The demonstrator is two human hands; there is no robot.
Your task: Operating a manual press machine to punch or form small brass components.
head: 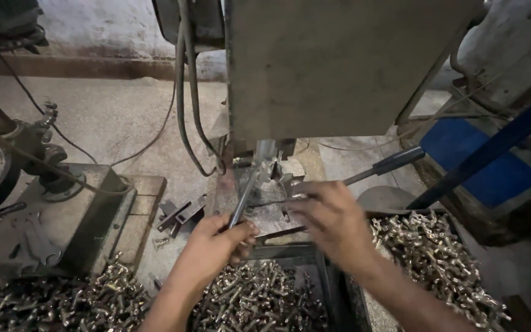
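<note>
The machine (339,67) is standing at twelve o'clock, bolts (444,258) are lying in a tray (462,230) at four, more bolts (62,304) at eight.

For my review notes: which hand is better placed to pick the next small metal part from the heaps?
Probably the left hand: it hangs just above the middle heap of metal parts, though it grips a metal rod. The right hand is blurred, reaching to the machine's work plate.
</note>
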